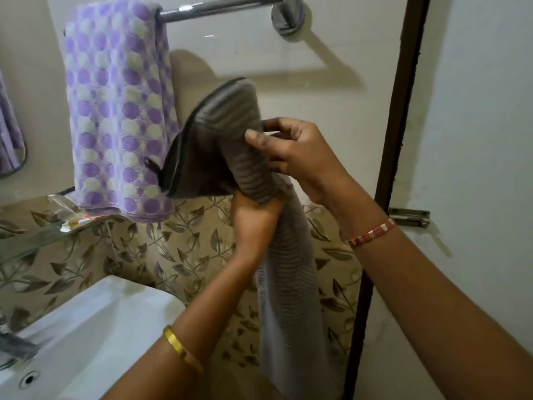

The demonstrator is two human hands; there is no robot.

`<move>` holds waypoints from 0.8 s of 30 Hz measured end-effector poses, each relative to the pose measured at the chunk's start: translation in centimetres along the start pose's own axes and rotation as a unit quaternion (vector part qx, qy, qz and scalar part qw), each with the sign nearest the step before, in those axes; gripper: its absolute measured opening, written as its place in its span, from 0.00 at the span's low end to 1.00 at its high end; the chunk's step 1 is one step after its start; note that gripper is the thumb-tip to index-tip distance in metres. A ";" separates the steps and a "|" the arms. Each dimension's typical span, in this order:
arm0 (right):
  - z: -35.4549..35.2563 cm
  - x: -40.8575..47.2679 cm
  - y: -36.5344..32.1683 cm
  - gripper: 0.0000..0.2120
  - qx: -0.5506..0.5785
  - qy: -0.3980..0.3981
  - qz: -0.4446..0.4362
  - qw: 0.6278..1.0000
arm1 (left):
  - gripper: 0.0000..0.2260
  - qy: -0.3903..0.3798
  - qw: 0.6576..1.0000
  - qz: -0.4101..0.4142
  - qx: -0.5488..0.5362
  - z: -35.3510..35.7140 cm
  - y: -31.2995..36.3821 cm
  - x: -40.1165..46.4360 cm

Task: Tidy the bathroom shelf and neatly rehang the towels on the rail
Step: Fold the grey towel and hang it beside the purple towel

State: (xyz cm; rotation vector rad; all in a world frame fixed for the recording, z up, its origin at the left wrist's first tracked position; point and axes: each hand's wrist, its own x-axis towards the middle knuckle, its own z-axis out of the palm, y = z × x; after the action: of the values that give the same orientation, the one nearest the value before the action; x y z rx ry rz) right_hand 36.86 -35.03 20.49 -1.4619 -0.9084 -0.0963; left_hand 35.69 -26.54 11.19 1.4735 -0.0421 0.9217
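A grey ribbed towel [284, 272] hangs down from both my hands, below the chrome rail [219, 8]. My left hand [253, 217] grips it from underneath, its fingers hidden in the cloth. My right hand [291, 151] pinches the fold near the top, thumb on the front. The towel's upper end [219, 134] curls over to the left, with a dark edge and a small loop. A purple and white dotted towel [118, 111] hangs over the left part of the rail. The rail's right part is bare.
A glass shelf [37, 235] at the left holds a crumpled packet [72, 217]. A white basin [95, 327] sits at the lower left with a tap at its edge. A dark door frame [389, 168] and a metal latch [409, 216] stand at the right.
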 end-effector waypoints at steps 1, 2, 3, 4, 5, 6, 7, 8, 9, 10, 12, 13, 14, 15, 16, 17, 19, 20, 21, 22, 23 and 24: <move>-0.4 0.4 -0.4 0.06 0.023 -0.020 0.000 1.000 | 0.12 0.012 0.999 -0.021 -0.028 0.0 0.9 1.3; -0.8 0.8 -0.5 0.05 0.038 -0.023 -0.009 0.999 | 0.09 0.021 0.997 -0.046 -0.062 0.0 1.7 2.4; -1.4 1.1 -0.5 0.05 0.032 -0.008 -0.033 0.999 | 0.08 0.030 0.993 -0.071 -0.095 -0.1 2.4 3.6; -2.0 1.3 -0.2 0.06 0.001 0.025 -0.068 0.997 | 0.10 0.038 0.987 -0.095 -0.121 -0.4 3.1 4.7; -2.5 1.4 0.3 0.07 -0.036 0.062 -0.103 0.992 | 0.12 0.041 0.983 -0.117 -0.134 -0.7 3.7 5.7; -3.0 1.3 1.1 0.07 -0.066 0.094 -0.126 0.985 | 0.15 0.034 0.981 -0.136 -0.136 -1.1 4.3 6.7; -3.2 1.1 2.0 0.09 -0.089 0.115 -0.135 0.980 | 0.16 0.017 0.979 -0.149 -0.135 -1.5 5.0 7.6; -3.2 0.9 2.9 0.12 -0.115 0.125 -0.142 0.975 | 0.17 -0.007 0.978 -0.156 -0.138 -1.8 5.6 8.3; -3.2 0.7 4.0 0.17 -0.151 0.130 -0.154 0.968 | 0.17 -0.029 0.977 -0.158 -0.143 -2.0 6.2 9.1; -2.9 0.4 5.0 0.22 -0.197 0.127 -0.172 0.957 | 0.16 -0.047 0.975 -0.157 -0.149 -2.2 6.9 9.6; -2.0 -0.1 6.9 0.31 -0.291 0.106 -0.212 0.927 | 0.12 -0.076 0.974 -0.143 -0.160 -2.1 8.3 10.4; -1.4 -0.4 7.6 0.35 -0.326 0.095 -0.230 0.912 | 0.10 -0.088 0.974 -0.129 -0.163 -2.1 9.0 10.8; -0.8 -0.5 8.2 0.37 -0.349 0.089 -0.247 0.899 | 0.10 -0.097 0.975 -0.109 -0.165 -2.1 9.7 11.2; -0.2 -0.6 8.5 0.38 -0.363 0.091 -0.260 0.890 | 0.10 -0.102 0.977 -0.085 -0.166 -2.1 10.3 11.5; 0.3 -0.5 8.7 0.40 -0.372 0.101 -0.270 0.882 | 0.10 -0.108 0.978 -0.061 -0.166 -2.2 11.0 11.8; 0.7 -0.2 8.7 0.41 -0.380 0.115 -0.278 0.875 | 0.09 -0.116 0.978 -0.040 -0.166 -2.2 11.6 12.0; 1.3 0.6 8.1 0.41 -0.405 0.150 -0.294 0.853 | 0.09 -0.134 0.977 -0.014 -0.168 -2.4 12.8 12.3; 1.6 1.2 7.7 0.41 -0.423 0.167 -0.299 0.839 | 0.09 -0.140 0.976 -0.003 -0.167 -2.5 13.4 12.5; 1.9 1.8 7.2 0.41 -0.441 0.182 -0.305 0.824 | 0.09 -0.142 0.976 0.007 -0.167 -2.7 14.0 12.8; 2.2 2.4 6.8 0.41 -0.454 0.192 -0.310 0.813 | 0.10 -0.144 0.975 0.015 -0.167 -3.0 14.6 13.2; 2.6 3.0 6.3 0.41 -0.464 0.200 -0.314 0.804 | 0.10 -0.146 0.975 0.021 -0.167 -3.3 15.2 13.6; 2.9 3.8 5.9 0.40 -0.472 0.206 -0.318 0.796 | 0.11 -0.151 0.974 0.026 -0.166 -3.6 15.8 14.1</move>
State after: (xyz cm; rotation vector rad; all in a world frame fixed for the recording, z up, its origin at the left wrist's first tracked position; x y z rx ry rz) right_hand 41.40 -29.77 17.47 -1.8298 -0.9873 -1.5054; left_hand 34.70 -19.04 31.34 1.2889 -0.4402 0.6859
